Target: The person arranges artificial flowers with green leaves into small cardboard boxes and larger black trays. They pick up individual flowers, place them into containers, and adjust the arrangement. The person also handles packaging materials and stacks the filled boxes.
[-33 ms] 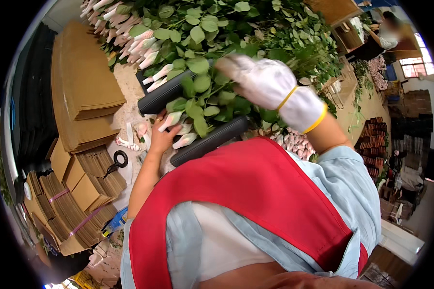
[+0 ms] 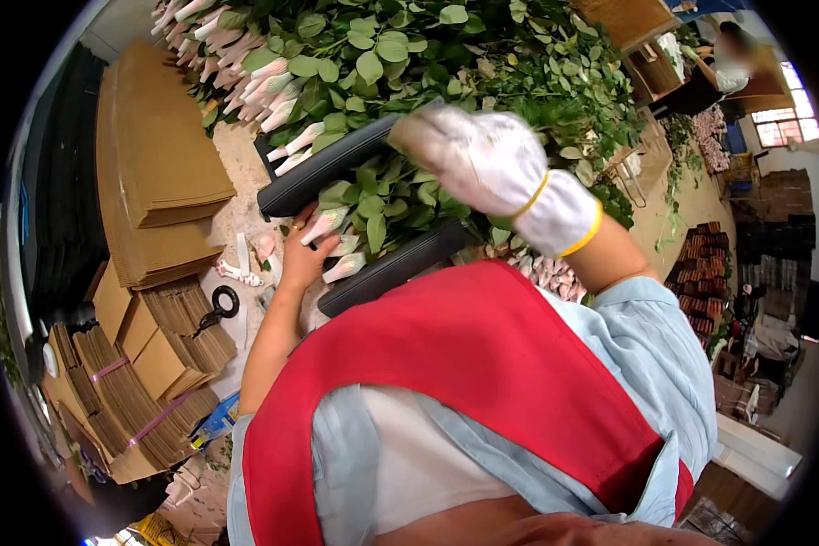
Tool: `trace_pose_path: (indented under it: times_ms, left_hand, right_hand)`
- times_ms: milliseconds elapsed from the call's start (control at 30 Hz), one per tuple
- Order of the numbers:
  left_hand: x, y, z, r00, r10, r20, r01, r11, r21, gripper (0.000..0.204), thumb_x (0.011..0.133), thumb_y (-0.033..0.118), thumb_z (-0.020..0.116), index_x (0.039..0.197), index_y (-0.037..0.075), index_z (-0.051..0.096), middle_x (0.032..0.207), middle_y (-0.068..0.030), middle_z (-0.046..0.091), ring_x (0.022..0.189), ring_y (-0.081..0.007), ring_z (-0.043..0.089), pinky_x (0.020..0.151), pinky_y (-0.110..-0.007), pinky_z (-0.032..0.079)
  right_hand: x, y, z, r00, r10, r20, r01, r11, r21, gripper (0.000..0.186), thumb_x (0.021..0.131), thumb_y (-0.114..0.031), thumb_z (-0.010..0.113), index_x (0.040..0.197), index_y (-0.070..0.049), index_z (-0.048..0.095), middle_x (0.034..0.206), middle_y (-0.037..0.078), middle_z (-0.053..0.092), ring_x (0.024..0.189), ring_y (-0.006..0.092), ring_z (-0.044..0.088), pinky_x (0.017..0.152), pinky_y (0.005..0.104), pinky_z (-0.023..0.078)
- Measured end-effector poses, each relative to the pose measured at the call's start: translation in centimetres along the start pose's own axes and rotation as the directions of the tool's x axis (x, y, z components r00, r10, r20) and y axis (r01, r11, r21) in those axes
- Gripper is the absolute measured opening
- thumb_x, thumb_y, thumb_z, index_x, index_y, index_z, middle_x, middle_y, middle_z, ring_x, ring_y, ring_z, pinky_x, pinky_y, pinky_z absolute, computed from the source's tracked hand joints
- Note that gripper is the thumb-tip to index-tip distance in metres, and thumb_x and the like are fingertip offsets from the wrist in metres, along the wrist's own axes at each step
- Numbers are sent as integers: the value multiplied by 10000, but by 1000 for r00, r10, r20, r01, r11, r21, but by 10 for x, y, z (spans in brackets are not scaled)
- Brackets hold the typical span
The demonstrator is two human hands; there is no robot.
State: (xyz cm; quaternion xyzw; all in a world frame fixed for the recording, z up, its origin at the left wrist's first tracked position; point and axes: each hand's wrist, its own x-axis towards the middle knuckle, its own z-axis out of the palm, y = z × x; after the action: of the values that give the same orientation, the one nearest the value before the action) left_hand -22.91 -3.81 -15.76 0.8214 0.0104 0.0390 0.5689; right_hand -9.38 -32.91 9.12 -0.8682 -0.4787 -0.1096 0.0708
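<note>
My bare left hand (image 2: 305,257) is closed round a rose (image 2: 324,224) whose bud wears a pale net sleeve. Just below it lies a second sleeved rose (image 2: 344,267). Their leafy stems (image 2: 382,202) run to the right between two black padded bars, an upper one (image 2: 314,177) and a lower one (image 2: 396,268). Over the right end of the upper bar is my right hand (image 2: 482,159) in a white glove with yellow bands. Motion smears its fingers, so their grip is hidden.
Beyond the bars lies a big heap of leafy roses (image 2: 373,55) with sleeved heads (image 2: 255,86) at its left. Cardboard stacks (image 2: 168,136) and black tape (image 2: 226,300) are at left. More pink buds (image 2: 555,273) lie by my right arm. A person (image 2: 733,68) stands far right.
My right hand has shifted slightly left and down, and leaves that stood up over the upper bar now lie lower between the bars. My left hand stays at the rose heads.
</note>
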Motion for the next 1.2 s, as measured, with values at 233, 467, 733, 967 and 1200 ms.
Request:
trace_pose_path:
  times_ms: [233, 467, 733, 967, 1200]
  left_hand:
    - [4, -2, 5, 993, 115, -34, -108, 979, 176, 343, 812, 120, 799, 1152, 83, 770, 1437, -148, 610, 1293, -331, 588, 1097, -407, 457]
    - [-1, -11, 15, 955, 277, -110, -242, 936, 255, 242, 875, 304, 770, 1051, 138, 775, 1339, -118, 666, 1113, -368, 640, 972, -465, 514]
    - [-18, 35, -1, 768, -455, -451, 260, 864, -430, 225, 996, 178, 664, 1156, 35, 734, 1288, -202, 676, 1085, -360, 691, 925, -447, 564]
    - [-22, 32, 44, 802, -473, -364, 539, 836, 101, 406, 1033, 328, 615, 1220, -32, 600, 904, -284, 710, 793, -443, 705, 682, -516, 554]
    - [-20, 33, 22, 712, -288, -641, 253, 956, -149, 180, 1005, 221, 670, 1050, 49, 693, 787, -162, 704, 629, -263, 692, 554, -387, 513]
  right_hand:
    - [82, -59, 50, 678, -242, 694, 184, 970, 158, 320, 823, -360, 732, 942, -64, 749, 907, 135, 732, 911, 355, 718, 823, 457, 579]
    - [114, -22, -29, 549, -488, 678, 105, 845, 524, 318, 796, -123, 747, 1097, -21, 754, 1119, 184, 743, 1028, 352, 730, 910, 416, 598]
    - [36, -13, 187, 748, -626, 221, 436, 715, 546, 701, 679, -131, 761, 1349, -133, 556, 1410, 197, 515, 1258, 459, 536, 1018, 533, 478]
    - [30, -5, 178, 741, -566, 361, 313, 767, 560, 657, 688, -182, 756, 1323, -194, 588, 1393, 175, 511, 1302, 431, 495, 1067, 539, 430]
    - [28, -13, 182, 763, -509, 399, 238, 795, 559, 630, 681, -169, 738, 1296, -146, 607, 1346, 159, 542, 1262, 425, 515, 1070, 534, 428]
